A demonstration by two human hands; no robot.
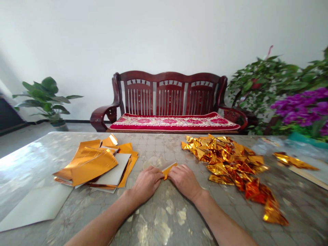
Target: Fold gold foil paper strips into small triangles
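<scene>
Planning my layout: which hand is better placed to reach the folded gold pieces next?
Probably the right hand: it's nearer the folded gold pieces, while the left hand is nearer the stacked sheets.

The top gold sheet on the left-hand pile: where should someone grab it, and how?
Probably pinch the right-hand corner of the top gold sheet between thumb and finger, coming from the right, the side where the left hand is. The sheet lies askew, so that corner reaches over a pale sheet, with nothing on top.
</scene>
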